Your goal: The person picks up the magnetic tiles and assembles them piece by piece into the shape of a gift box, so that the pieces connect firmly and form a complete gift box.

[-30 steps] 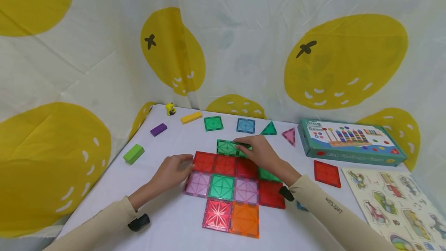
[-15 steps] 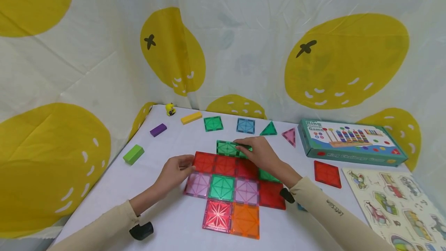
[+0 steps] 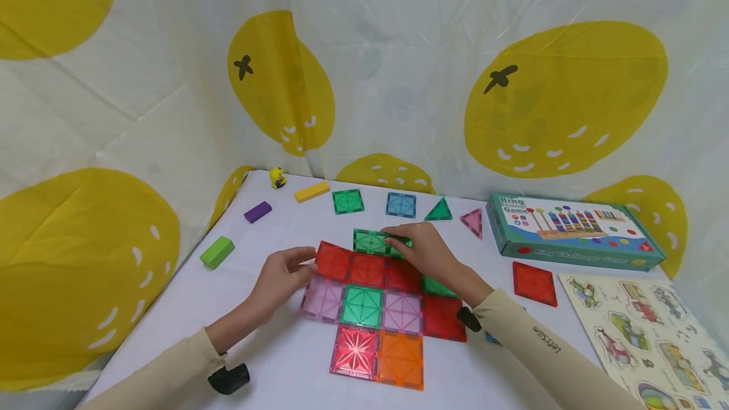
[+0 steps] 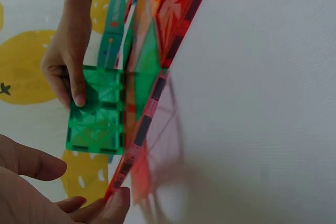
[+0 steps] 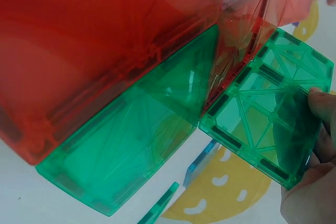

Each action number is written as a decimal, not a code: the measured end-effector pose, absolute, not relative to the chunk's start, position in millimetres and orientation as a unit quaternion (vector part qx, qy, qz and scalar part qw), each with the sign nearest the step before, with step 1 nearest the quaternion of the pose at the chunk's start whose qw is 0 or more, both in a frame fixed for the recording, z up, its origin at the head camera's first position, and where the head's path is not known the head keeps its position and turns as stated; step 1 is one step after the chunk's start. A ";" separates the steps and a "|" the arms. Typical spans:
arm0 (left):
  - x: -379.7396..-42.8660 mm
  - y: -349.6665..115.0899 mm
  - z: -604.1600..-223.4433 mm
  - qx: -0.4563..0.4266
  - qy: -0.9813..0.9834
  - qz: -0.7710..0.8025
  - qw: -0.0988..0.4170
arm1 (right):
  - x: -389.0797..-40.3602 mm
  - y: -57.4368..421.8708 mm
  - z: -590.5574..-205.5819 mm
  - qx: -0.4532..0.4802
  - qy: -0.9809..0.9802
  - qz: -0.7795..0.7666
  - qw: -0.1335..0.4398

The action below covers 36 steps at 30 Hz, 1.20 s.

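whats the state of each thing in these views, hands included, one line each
Left hand: pinching the corner red square tile
Corner red square tile: tilted, outer edge raised
Right hand: gripping the green rectangular tile
Green rectangular tile: held upright
Orange square tile: edge to edge with the starburst tile
Ring Challenge Game box: closed, lying down
Loose red square tile: flat, apart from the others
Green triangle tile: lying flat

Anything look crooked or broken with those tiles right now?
Yes, the leftmost red square magnetic tile tilts up, out of line with the neighboring red tile. It looks askew, but the left hand holds its outer edge, so that is probably deliberate. I see nothing spilled or plainly broken.
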<state>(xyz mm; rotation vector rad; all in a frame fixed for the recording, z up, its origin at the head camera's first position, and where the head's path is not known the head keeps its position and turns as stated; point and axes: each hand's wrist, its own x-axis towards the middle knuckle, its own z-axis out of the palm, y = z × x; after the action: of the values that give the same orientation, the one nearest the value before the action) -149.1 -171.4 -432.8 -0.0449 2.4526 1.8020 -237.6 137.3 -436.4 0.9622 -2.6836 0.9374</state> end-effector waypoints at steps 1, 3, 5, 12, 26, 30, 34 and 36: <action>-149.5 -171.3 -431.5 -0.013 0.803 0.594 0.047 | -237.5 137.5 -436.2 0.319 -0.892 0.313 0.070; -151.6 -170.6 -430.3 -0.007 0.800 0.599 0.040 | -237.2 138.2 -435.7 0.318 -0.892 0.315 0.069; -154.2 -169.1 -429.5 -0.002 0.795 0.606 0.036 | -236.8 138.8 -435.3 0.317 -0.891 0.317 0.068; -162.7 -156.6 -427.6 0.013 0.789 0.613 0.028 | -235.4 138.6 -434.7 0.318 -0.888 0.324 0.066; -173.2 -134.0 -429.1 0.059 0.789 0.610 0.027 | -234.8 136.7 -436.0 0.321 -0.891 0.313 0.073; -176.8 -132.8 -433.4 0.062 0.771 0.632 0.047 | -234.7 136.8 -436.4 0.318 -0.893 0.311 0.068; -185.9 -129.6 -439.4 0.065 0.759 0.646 0.056 | -235.1 136.6 -436.7 0.315 -0.894 0.311 0.068; -192.2 -127.5 -442.1 0.067 0.758 0.646 0.053 | -235.4 136.1 -436.8 0.316 -0.893 0.313 0.070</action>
<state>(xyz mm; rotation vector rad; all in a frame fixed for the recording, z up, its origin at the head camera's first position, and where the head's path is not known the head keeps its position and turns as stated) -192.2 -127.5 -442.1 0.2033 2.3046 1.9637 -235.4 136.1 -436.8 0.9509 -2.6870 0.9423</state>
